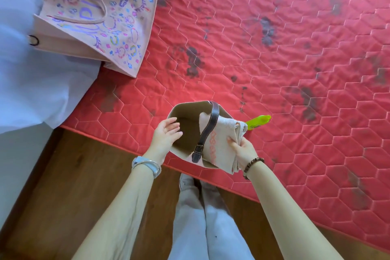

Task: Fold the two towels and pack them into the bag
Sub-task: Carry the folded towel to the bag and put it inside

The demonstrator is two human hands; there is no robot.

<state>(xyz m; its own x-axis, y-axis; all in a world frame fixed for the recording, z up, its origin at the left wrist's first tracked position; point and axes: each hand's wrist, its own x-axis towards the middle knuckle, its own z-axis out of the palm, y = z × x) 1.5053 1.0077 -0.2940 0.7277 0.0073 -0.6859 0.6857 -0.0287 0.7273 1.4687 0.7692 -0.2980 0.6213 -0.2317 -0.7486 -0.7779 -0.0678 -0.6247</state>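
A beige bag (185, 112) with a dark brown buckled strap (207, 131) stands open on the near edge of the red mattress. My right hand (242, 148) grips a folded cream towel (221, 143) with a pink pattern, held at the bag's right rim with its upper end under the strap. My left hand (166, 133) rests on the bag's left rim with fingers spread, holding the mouth wide. The bag's inside looks dark; I cannot tell whether another towel lies in it.
The red quilted mattress (274, 48) fills the right and the back. A pink printed tote (99, 15) lies at the upper left beside a white sheet (31, 80). A green bottle (258, 121) lies just behind the towel. Wooden floor (73, 186) and my legs are below.
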